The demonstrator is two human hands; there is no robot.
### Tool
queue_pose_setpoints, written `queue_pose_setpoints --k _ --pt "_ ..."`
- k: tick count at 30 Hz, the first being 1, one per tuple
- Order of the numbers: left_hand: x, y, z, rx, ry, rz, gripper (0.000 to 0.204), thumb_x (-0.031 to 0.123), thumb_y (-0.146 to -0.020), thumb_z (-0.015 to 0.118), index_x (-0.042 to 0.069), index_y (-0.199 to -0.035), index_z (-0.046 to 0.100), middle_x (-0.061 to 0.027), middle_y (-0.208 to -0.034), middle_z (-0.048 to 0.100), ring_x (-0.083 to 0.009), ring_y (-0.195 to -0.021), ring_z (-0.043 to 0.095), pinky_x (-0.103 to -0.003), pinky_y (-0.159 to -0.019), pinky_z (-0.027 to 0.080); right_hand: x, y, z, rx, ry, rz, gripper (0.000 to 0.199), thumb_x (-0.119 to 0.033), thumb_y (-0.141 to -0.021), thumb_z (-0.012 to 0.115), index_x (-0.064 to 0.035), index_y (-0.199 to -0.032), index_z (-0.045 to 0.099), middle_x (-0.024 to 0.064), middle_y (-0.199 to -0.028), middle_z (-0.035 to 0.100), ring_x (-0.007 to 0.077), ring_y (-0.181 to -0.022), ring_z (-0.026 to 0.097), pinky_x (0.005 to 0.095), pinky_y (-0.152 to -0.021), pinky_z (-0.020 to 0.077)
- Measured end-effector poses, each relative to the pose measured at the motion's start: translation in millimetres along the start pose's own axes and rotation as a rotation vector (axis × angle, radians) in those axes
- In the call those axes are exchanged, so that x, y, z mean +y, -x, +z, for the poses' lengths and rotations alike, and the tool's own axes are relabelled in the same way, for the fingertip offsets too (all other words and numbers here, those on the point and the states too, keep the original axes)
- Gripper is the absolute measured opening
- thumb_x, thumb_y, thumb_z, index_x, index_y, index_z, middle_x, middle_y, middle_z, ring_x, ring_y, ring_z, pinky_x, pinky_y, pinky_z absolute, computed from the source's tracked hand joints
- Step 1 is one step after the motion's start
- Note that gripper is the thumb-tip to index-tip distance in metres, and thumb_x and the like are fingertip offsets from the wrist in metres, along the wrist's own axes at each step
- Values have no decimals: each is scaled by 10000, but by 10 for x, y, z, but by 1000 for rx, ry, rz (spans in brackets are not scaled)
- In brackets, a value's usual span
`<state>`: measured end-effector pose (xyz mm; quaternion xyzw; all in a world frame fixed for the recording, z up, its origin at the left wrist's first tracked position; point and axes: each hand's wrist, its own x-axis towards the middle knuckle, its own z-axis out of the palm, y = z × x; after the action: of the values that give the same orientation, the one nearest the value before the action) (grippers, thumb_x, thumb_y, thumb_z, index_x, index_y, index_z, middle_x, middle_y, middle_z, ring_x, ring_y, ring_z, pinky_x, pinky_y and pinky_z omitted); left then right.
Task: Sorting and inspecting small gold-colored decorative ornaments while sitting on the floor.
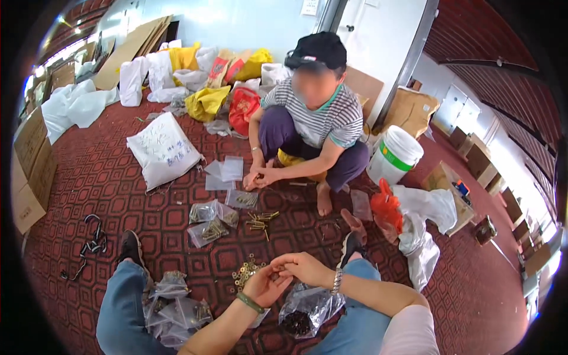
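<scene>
My left hand (264, 286) is cupped palm up, fingers curled. Over it bends my right hand (309, 270), its fingertips meeting the left fingers; whatever small thing they hold is too small to make out. Just beyond my left hand lies a loose pile of small brass-coloured rings or nuts (244, 273) on the patterned carpet. Under my right wrist an open clear plastic bag (319, 299) holds many small dark pieces (297, 323). Left of my forearm, several filled zip bags (177, 313) are heaped between my legs.
A person (310, 118) squats opposite, hands together above flat clear bags (232, 169). Between us lie brass-coloured bolts (260, 222) and filled bags (212, 219). A white sack (164, 151), a white bucket (395, 155) and a red bag (386, 207) stand around.
</scene>
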<state>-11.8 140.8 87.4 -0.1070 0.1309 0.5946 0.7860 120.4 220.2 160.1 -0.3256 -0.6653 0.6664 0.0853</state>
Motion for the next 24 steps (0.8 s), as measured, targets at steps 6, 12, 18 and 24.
queue_pose_setpoints --k 6,12,18,24 --pt "62 -73 13 -55 6 7 131 66 -884 456 -13 -940 543 -104 -903 576 -218 -853 564 -350 -879 455 -19 -49 29 60 403 -189 313 9 -837 425 25 -1116 567 65 -1042 624 144 -868 595 238 -774 474" --pt "126 -151 -136 -164 42 -31 178 84 -883 456 -28 -977 559 -117 -906 593 -205 -852 565 -327 -857 457 119 -75 3 6 352 -275 299 31 -836 417 31 -1089 576 56 -1021 628 148 -862 598 237 -764 475" --pt "55 -302 -296 -129 60 -15 191 75 -885 453 -48 -992 551 -131 -916 590 -201 -838 565 -317 -826 474 62 -30 23 0 124 -132 279 36 -859 406 31 -1074 583 70 -1022 624 141 -871 600 223 -765 480" --pt "52 -186 -348 -122 73 19 193 72 -884 452 -50 -999 547 -136 -929 587 -207 -854 564 -322 -834 473 19 -18 51 9 39 -44 270 30 -868 408 30 -1069 588 83 -1015 625 137 -878 600 215 -774 484"
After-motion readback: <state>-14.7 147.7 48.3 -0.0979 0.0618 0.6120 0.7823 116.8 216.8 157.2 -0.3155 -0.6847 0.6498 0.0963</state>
